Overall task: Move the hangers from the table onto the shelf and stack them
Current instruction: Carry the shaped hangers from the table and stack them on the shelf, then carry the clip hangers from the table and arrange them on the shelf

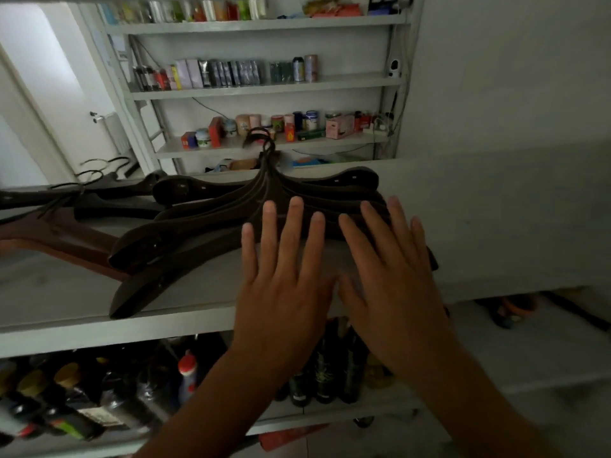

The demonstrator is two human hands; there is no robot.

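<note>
A: What's closest to the camera?

B: Two bare forearms reach forward. Below them a lower shelf holds a row of bottles (82, 398), mostly dark, one with a red cap (187, 368).

A: And the hands?

B: The left hand (281, 276) and the right hand (390, 276) are side by side, palms down, thumbs nearly meeting. All fingers are straight and slightly spread. Neither hand grips or pinches anything.

A: Are they touching the hangers?

B: The fingertips of both hands lie over the near edge of the stack of hangers (205, 223). It looks like flat contact, but I can't tell how firmly they press.

A: Where is that stack?

B: It's on the white shelf (66, 299), right in front of the person. There are several dark wooden hangers, one on another and fanned a little, so their left ends spread apart towards the shelf's front edge. Their metal hooks (264, 140) bunch together and point away from the camera.

A: Anything else on that shelf?

B: To the left there are more hangers (82, 223), dark and brown, lying loosely across each other. Their hooks tangle near the back.

A: And beyond that?

B: A white shelving unit (264, 87) stands against the wall. Its boards carry small boxes, jars and thread spools, with a pink box (340, 126) on the lower board. A small white camera (394, 68) sits at the right end of the middle board.
</note>
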